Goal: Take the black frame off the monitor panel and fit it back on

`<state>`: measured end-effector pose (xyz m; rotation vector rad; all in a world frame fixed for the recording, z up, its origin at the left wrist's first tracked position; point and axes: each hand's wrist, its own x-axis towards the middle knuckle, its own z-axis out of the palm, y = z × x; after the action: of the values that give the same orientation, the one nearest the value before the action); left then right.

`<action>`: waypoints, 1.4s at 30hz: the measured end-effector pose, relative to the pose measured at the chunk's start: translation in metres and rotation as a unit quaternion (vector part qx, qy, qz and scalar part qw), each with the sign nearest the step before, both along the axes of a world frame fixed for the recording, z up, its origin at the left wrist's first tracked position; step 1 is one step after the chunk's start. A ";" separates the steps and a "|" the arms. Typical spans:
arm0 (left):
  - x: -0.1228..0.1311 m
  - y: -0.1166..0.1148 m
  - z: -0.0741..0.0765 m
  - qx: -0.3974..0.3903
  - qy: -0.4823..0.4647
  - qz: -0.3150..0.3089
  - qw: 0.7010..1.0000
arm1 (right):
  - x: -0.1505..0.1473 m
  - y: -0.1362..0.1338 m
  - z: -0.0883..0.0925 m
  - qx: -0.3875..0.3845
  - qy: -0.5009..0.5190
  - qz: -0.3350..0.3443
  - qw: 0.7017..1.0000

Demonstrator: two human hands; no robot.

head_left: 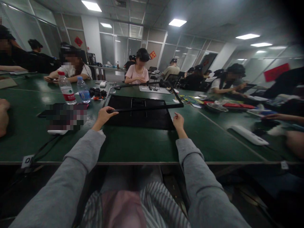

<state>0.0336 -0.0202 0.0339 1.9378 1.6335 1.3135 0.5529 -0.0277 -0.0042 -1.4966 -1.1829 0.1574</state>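
Observation:
A flat black panel (142, 117) lies face down on the green table (133, 145) in front of me. Over it sits a thin black rectangular frame (152, 107), lifted at its near edge. My left hand (104, 115) is closed on the near left corner of that frame. My right hand (178, 122) rests at the panel's near right corner, fingers curled, touching the panel's edge. Both arms wear grey sleeves.
Two water bottles (67, 88) stand at the left, next to a dark flat object. Small black parts (97, 92) lie beyond them. A white power strip (249, 135) lies at the right among tools and trays. Several other people sit around the tables.

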 end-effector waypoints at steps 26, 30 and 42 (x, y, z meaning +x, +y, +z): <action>-0.004 -0.010 0.000 -0.121 0.195 -0.074 0.970 | -0.001 0.006 -0.020 -0.064 -0.099 -0.019 0.993; -0.003 -0.008 -0.004 -0.046 0.178 -0.002 0.983 | -0.003 0.003 -0.019 -0.086 -0.079 -0.024 0.993; -0.018 0.018 -0.029 -0.118 0.162 0.151 0.968 | -0.013 0.002 -0.013 -0.104 -0.090 -0.033 0.990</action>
<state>0.0159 -0.0022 0.0045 1.8853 2.2029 0.8700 0.5402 -0.0254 -0.0174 -1.7616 -1.2894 0.1042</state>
